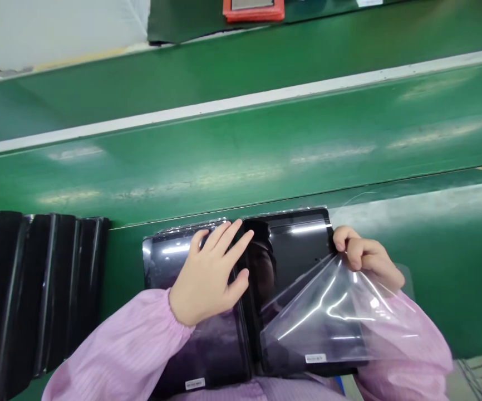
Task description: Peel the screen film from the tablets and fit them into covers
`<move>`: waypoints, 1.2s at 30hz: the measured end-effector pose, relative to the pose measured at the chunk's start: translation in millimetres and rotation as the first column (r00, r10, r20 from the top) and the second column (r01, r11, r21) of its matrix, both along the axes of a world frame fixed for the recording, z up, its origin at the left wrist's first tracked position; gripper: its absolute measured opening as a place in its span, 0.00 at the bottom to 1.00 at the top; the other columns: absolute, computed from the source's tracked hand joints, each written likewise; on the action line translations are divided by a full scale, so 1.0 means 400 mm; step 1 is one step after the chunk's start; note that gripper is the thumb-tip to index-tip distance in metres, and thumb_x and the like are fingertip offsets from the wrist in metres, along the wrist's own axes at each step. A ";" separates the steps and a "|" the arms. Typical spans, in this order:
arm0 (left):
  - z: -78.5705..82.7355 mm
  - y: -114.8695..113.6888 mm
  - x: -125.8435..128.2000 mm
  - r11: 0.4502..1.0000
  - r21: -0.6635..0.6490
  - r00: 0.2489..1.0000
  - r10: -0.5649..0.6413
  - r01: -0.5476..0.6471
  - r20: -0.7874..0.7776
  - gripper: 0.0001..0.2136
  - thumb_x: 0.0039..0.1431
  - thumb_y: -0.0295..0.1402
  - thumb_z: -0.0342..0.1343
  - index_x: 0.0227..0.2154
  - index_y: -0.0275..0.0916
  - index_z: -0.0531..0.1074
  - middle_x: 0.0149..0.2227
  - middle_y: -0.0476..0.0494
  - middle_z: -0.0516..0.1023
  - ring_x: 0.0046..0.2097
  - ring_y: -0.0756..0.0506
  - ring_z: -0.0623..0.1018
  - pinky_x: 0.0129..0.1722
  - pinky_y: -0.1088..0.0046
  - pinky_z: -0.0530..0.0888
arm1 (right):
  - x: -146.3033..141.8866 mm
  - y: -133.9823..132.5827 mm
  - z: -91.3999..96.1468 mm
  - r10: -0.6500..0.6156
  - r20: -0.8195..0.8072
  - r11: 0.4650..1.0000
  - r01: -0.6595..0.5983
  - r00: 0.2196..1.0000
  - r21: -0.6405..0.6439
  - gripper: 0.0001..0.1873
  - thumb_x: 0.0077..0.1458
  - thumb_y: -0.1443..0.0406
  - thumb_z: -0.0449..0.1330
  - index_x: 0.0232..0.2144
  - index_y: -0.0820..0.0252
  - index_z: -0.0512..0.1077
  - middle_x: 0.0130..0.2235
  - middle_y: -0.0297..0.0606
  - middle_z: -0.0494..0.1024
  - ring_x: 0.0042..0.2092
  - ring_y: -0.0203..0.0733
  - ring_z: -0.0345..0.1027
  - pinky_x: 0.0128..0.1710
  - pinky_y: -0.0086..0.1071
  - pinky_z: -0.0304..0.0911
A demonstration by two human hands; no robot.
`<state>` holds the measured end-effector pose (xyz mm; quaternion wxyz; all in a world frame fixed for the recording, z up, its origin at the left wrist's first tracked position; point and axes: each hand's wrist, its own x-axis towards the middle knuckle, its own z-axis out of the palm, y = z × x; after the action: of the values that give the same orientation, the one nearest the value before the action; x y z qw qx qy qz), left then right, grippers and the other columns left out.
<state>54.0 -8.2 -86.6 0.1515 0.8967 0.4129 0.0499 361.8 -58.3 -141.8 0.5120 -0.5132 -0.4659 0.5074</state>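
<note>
Two black glossy tablets lie side by side on the green belt, the left tablet (207,356) and the right tablet (295,245), each with a small white label near its lower edge. My left hand (207,273) rests flat on the left tablet, fingers spread, with its fingertips reaching the seam between the two. My right hand (364,253) pinches a corner of a clear plastic film (328,314). The film is peeled up and back over the lower right part of the right tablet.
A row of upright black panels (36,278) stands at the left, close to my left sleeve (119,345). A green conveyor belt (241,167) with white edge strips runs across the view. A red tray (253,10) sits on a dark green mat at the top.
</note>
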 end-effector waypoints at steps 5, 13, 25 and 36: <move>-0.028 0.051 0.037 0.997 0.008 0.997 0.083 -0.083 0.006 0.27 0.64 0.44 0.49 0.62 0.36 0.62 0.63 0.34 0.67 0.61 0.33 0.67 0.58 0.50 0.59 | -0.012 -0.010 -0.001 0.030 0.066 0.996 -0.035 0.997 0.079 0.10 0.38 0.70 0.56 0.10 0.58 0.64 0.28 0.39 0.65 0.29 0.42 0.56 0.31 0.39 0.48; -0.057 0.067 0.023 0.985 -0.065 0.982 0.164 -0.158 0.096 0.20 0.66 0.46 0.47 0.56 0.45 0.69 0.50 0.42 0.79 0.53 0.37 0.75 0.55 0.55 0.63 | -0.012 -0.021 0.021 0.092 0.049 0.994 -0.094 0.995 0.056 0.12 0.38 0.65 0.55 0.08 0.56 0.60 0.24 0.40 0.66 0.30 0.45 0.57 0.35 0.40 0.53; -0.046 0.083 -0.008 0.954 -0.149 0.894 0.297 -0.261 0.335 0.20 0.67 0.36 0.42 0.60 0.43 0.65 0.62 0.41 0.69 0.64 0.41 0.67 0.64 0.58 0.62 | -0.007 -0.012 0.011 0.029 -0.062 0.999 -0.027 0.998 0.034 0.10 0.39 0.64 0.58 0.11 0.57 0.62 0.25 0.38 0.67 0.28 0.41 0.58 0.31 0.38 0.55; -0.039 -0.167 -0.276 0.699 -0.144 0.675 0.714 -0.701 0.183 0.29 0.63 0.46 0.50 0.64 0.42 0.59 0.65 0.34 0.62 0.66 0.34 0.62 0.65 0.51 0.60 | -0.024 -0.004 -0.007 -0.105 -0.014 0.994 0.105 0.994 0.031 0.03 0.48 0.66 0.63 0.25 0.55 0.71 0.30 0.34 0.72 0.35 0.42 0.65 0.38 0.37 0.59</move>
<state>-56.6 -75.1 -102.4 0.1936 0.6502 0.7089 0.1928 352.0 -59.9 -144.6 0.5491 -0.5254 -0.4431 0.4755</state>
